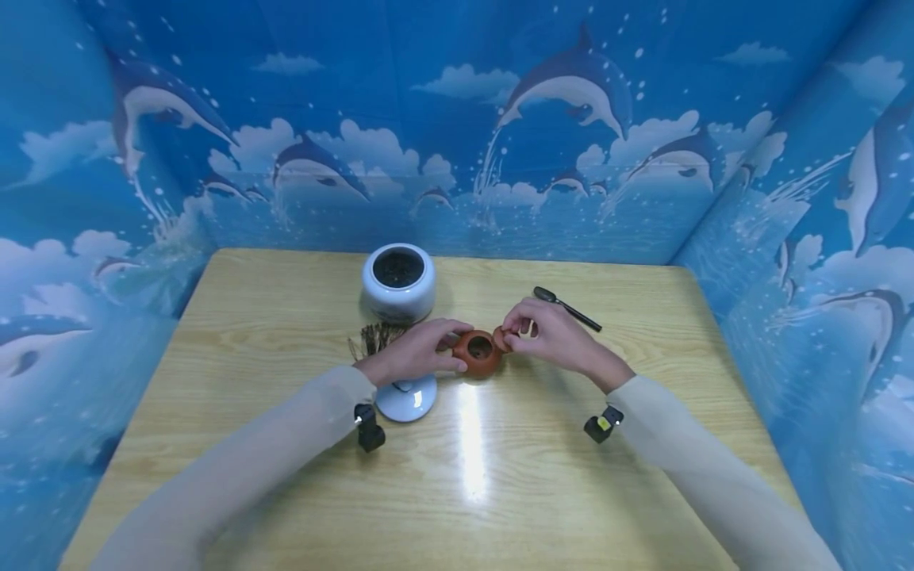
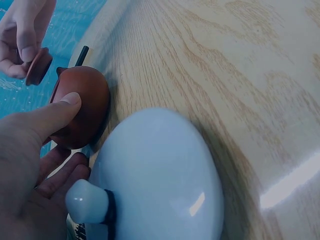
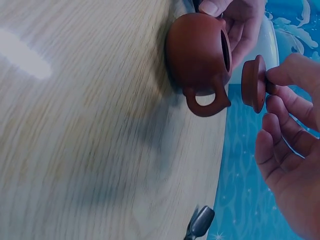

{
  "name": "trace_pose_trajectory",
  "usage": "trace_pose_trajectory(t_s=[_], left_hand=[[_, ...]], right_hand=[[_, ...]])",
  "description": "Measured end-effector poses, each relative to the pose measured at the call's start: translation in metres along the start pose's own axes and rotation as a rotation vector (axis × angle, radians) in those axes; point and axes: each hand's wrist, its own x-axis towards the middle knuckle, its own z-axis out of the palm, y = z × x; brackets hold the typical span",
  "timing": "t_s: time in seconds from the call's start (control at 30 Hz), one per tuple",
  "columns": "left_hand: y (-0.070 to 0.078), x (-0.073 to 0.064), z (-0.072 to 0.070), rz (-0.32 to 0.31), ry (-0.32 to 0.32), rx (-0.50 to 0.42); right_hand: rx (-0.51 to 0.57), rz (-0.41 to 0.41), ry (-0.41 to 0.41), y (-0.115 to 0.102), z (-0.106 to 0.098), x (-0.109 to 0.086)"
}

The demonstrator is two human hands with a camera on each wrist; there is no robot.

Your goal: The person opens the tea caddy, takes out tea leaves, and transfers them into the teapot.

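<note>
A small reddish-brown clay teapot (image 1: pixel 481 368) stands on the table with its round mouth uncovered. My left hand (image 1: pixel 420 349) grips it from the left, the thumb on the near side of the body and the fingers around behind. In my right hand (image 1: pixel 548 333) the teapot's clay lid (image 1: pixel 501 339) is pinched by its knob, close beside the mouth. The right wrist view shows this lid (image 3: pixel 254 84) tipped on edge, apart from the pot, whose loop handle (image 3: pixel 211 107) points toward the right hand. Part of the inside of the teapot shows dark.
A white round jar (image 1: pixel 400 301) with dark contents stands behind my left hand. Its white knobbed lid (image 1: pixel 408 404) lies under my left wrist, near some dark thin strands (image 1: pixel 373 336). Behind the right hand lies a black scoop (image 1: pixel 571 309). Dolphin-printed cloth surrounds the wooden table (image 1: pixel 543 492).
</note>
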Motion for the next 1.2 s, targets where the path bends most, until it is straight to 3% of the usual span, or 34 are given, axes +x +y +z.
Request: trace_pose_trajectory(t_s=[0.27,0.57,1.2], left_hand=[[0.001,-0.001,-0.001,0.004,-0.004,-0.02],[0.001,0.001,-0.003,0.007,-0.016,-0.015],[0.003,0.0,-0.003,-0.006,-0.032,0.001]], right_hand=[[0.006,-0.05,-0.005,-0.006,0.008,0.013],[-0.004,-0.048,-0.066,-0.012,0.015,0.023],[-0.053,-0.055,-0.115,-0.016,0.022,0.029]])
